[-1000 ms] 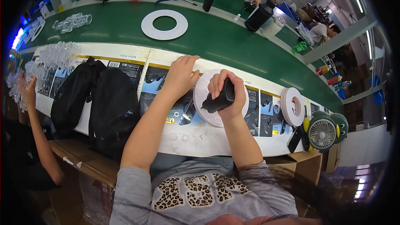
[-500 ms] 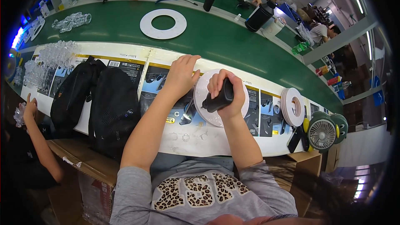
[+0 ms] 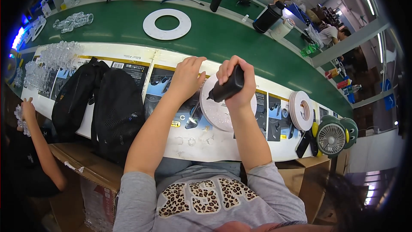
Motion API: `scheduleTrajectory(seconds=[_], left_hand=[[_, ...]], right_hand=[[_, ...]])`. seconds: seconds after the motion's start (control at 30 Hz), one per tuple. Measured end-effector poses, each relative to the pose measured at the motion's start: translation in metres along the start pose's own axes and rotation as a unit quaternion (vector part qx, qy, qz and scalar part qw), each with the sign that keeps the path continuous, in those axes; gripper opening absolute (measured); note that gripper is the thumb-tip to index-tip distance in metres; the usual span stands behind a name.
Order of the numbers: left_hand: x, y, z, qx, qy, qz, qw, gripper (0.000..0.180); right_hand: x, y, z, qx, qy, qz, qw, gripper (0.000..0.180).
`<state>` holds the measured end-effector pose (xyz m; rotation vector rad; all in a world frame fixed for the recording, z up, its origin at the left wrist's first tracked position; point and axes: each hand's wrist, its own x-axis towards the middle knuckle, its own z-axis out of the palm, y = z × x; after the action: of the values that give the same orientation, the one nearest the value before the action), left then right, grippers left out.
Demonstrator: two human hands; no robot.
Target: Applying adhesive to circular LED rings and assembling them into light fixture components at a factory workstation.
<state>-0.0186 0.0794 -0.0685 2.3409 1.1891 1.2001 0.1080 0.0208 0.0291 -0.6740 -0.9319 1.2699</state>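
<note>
My right hand is wrapped round a black squeeze bottle, tilted so its narrow nozzle points down and left. The nozzle is over a white speckled disc, near its left part; I cannot tell whether the tip touches it. At the disc's upper left edge is my left hand, palm down with the fingers stretched out and nothing visible in it. The thumb lies close to the disc's rim. Part of the disc is hidden by my right hand and forearm.
A stack of white rings and a green fan stand right. Black mesh bags and clear plastic pieces lie left. Beyond, a white ring lies on the green surface. A co-worker's hand holds clear pieces.
My right hand has lifted the squeeze bottle, and its nozzle is higher over the disc. My left hand stays put. The far white ring has shifted slightly left.
</note>
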Motion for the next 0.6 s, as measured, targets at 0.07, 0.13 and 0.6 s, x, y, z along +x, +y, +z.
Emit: scheduleTrajectory(seconds=[0.07,0.13,0.6], left_hand=[[0.000,-0.001,0.001,0.001,-0.001,-0.001,1.000,0.042],[0.001,0.000,0.001,0.000,0.001,-0.002,1.000,0.042],[0.000,-0.002,0.002,-0.006,-0.003,-0.005,1.000,0.042]], right_hand=[[0.004,0.006,-0.001,-0.004,0.001,-0.002,1.000,0.036],[0.008,0.011,-0.003,-0.012,0.000,-0.004,1.000,0.036],[0.015,0.022,-0.007,-0.018,0.024,0.013,0.999,0.036]])
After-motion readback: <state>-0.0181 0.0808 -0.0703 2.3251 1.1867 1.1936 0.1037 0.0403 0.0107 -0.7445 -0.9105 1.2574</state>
